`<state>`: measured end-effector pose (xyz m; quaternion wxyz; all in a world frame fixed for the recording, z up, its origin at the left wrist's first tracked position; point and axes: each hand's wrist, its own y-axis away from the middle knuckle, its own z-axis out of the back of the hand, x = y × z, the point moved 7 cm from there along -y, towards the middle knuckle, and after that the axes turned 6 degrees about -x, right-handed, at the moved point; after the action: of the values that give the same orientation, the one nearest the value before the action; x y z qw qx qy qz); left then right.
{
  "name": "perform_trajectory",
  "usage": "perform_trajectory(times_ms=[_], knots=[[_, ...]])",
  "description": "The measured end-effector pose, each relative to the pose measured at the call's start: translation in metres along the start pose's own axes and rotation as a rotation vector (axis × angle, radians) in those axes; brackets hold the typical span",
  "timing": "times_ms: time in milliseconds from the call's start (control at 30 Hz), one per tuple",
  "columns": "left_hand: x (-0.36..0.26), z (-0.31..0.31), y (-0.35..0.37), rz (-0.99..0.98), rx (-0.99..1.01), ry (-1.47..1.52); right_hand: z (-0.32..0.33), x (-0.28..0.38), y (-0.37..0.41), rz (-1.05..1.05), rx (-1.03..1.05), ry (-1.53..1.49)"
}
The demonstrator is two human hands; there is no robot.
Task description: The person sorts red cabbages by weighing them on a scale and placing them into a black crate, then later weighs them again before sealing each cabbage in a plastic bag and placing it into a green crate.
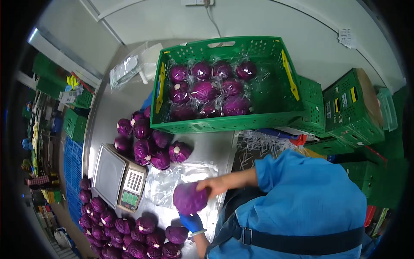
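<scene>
Closest to the lens is my blue shirt (302,207), filling the lower right.

1. Far left, lower edge: a heap of unwrapped red cabbages (125,233) lies on the steel bench (110,108).
2. Just above that heap: a weighing scale (118,177), platter to the left, keypad to the right.
3. Beyond the scale: a second cabbage pile (146,142), cut stems showing white, resting against the front of the crate.
4. Centre: clear plastic bags (168,183) lie flat on the bench.
5. Over those bags: the held cabbage (189,198). Both hands are clamped on it. My left hand (192,222), in a blue glove, cups it from below; my right hand (215,185), bare, grips its right side.
6. Top centre: a green crate (224,125) contains bagged cabbages (205,90), packed towards its left.
7. Far right: stacked green crates (349,103), well apart from my hands.
</scene>
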<state>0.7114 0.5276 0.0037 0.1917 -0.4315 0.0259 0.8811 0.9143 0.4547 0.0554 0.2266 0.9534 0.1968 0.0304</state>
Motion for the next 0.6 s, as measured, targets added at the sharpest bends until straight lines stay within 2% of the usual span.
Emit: perform_trajectory(times_ms=[33, 67, 100, 133, 167, 200, 267, 300, 367, 400, 433, 467, 533, 567, 600], knots=[[-0.008, -0.006, 0.003, 0.113, 0.059, 0.277, -0.006, -0.022, -0.015, -0.065, 0.105, -0.034], [-0.013, -0.001, -0.004, 0.002, 0.219, 0.133, -0.003, -0.044, -0.037, -0.127, 0.166, -0.046], [-0.019, 0.005, -0.009, -0.132, 0.364, 0.005, -0.024, -0.046, -0.030, -0.013, 0.237, 0.138], [-0.076, 0.014, -0.019, -0.396, 0.486, -0.181, -0.027, -0.053, -0.033, 0.036, 0.263, 0.284], [-0.064, 0.026, -0.012, 0.037, 0.496, 0.276, -0.025, -0.055, -0.034, 0.123, 0.220, 0.403], [-0.052, 0.041, -0.001, 0.439, 0.334, 0.766, -0.022, -0.058, -0.034, 0.209, 0.175, 0.518], [-0.057, 0.056, 0.010, 0.279, 0.315, 0.570, 0.000, -0.060, -0.043, 0.403, -0.100, 0.855], [-0.055, 0.054, 0.016, 0.114, 0.304, 0.358, 0.010, -0.057, -0.046, 0.500, -0.246, 1.018], [-0.075, 0.044, 0.028, -0.205, 0.306, -0.024, 0.021, -0.057, -0.050, 0.505, -0.354, 1.160], [-0.079, 0.033, 0.035, -0.060, 0.318, 0.155, 0.027, -0.060, -0.052, 0.501, -0.410, 1.227], [-0.093, 0.030, 0.037, -0.135, 0.351, 0.022, 0.039, -0.060, -0.053, 0.504, -0.538, 1.243], [-0.105, 0.029, 0.038, -0.209, 0.381, -0.108, 0.046, -0.063, -0.058, 0.465, -0.522, 1.292], [-0.101, 0.041, 0.034, -0.154, 0.309, 0.089, 0.043, -0.065, -0.050, 0.374, -0.492, 1.387], [-0.095, 0.051, 0.033, -0.121, 0.269, 0.187, 0.035, -0.070, -0.040, 0.365, -0.360, 1.347], [-0.098, 0.066, 0.030, -0.074, 0.273, 0.190, 0.014, -0.071, -0.025, 0.510, -0.250, 1.428]])
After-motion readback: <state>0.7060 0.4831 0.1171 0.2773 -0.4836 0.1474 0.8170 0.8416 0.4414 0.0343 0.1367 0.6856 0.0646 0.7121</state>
